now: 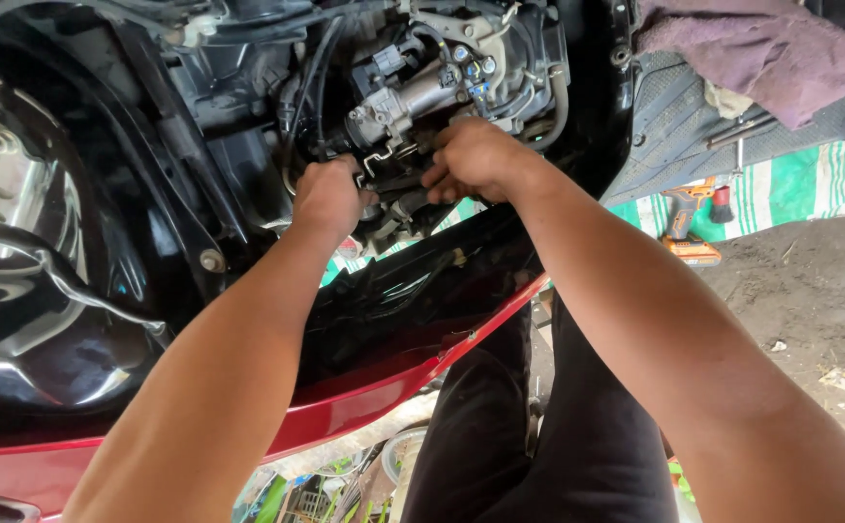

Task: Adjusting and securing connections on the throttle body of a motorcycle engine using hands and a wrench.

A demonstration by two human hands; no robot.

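The grey metal throttle body [413, 97] sits deep in the opened scooter frame, ringed by black hoses [318, 87]. Below it both hands work best steadily, without twisting the hoses: left hand [328, 197] fisted round a dark fitting, right hand [476, 160] curled closed on the same part. Red fairing [364, 402] lies beneath.

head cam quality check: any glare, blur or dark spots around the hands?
Head view: daylight, sharp on the left hand and right hand at the grey engine assembly; bright reflections on the glossy black panel; the cavity behind the hands falls into deep shadow; edges bow slightly from the wide lens.
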